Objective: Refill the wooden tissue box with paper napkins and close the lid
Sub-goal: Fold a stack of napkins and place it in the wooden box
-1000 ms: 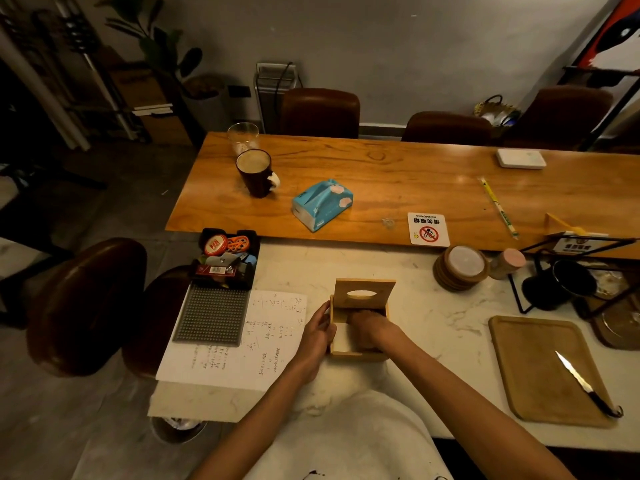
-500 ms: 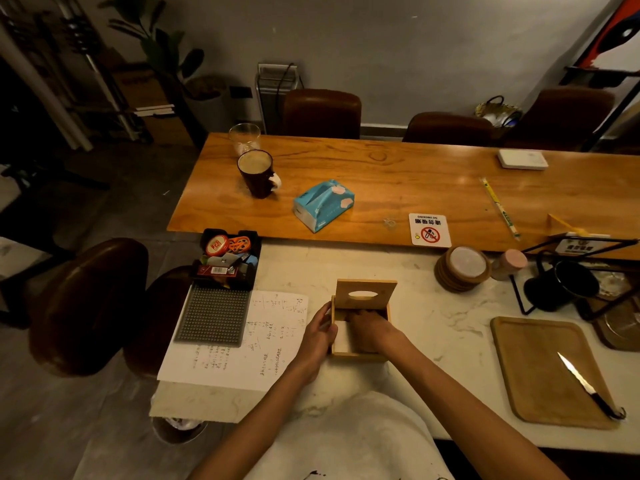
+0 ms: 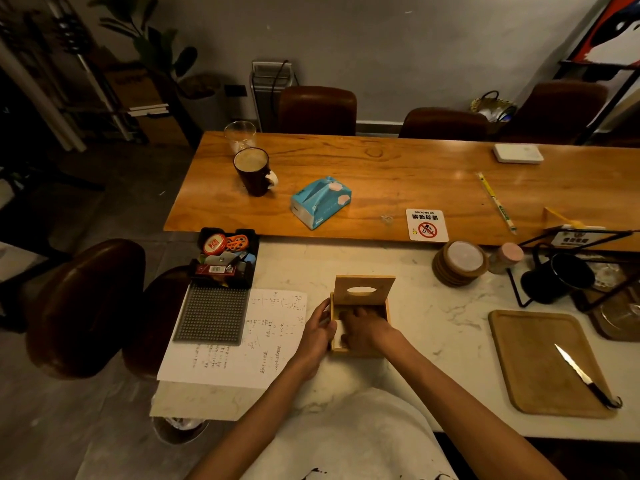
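Observation:
The wooden tissue box (image 3: 360,352) stands on the white marble counter in front of me. Its lid (image 3: 364,289), with an oval slot, is tipped up at the far side. My left hand (image 3: 316,332) grips the box's left wall. My right hand (image 3: 363,330) is down inside the box, with its fingers curled onto the white paper napkins (image 3: 338,336). The right hand hides most of the stack. A blue soft pack of tissues (image 3: 320,201) lies on the wooden table beyond.
Left of the box are a written sheet (image 3: 242,341), a grey studded mat (image 3: 211,315) and a black tray of small items (image 3: 227,254). Stacked coasters (image 3: 459,263) sit at the back right. A wooden board (image 3: 540,362) with a knife (image 3: 585,375) lies to the right. A dark mug (image 3: 254,171) stands on the wooden table.
Almost nothing has changed. Both hands stay at the box, and the right hand shifts slightly inside it on the napkins. The lid remains up.

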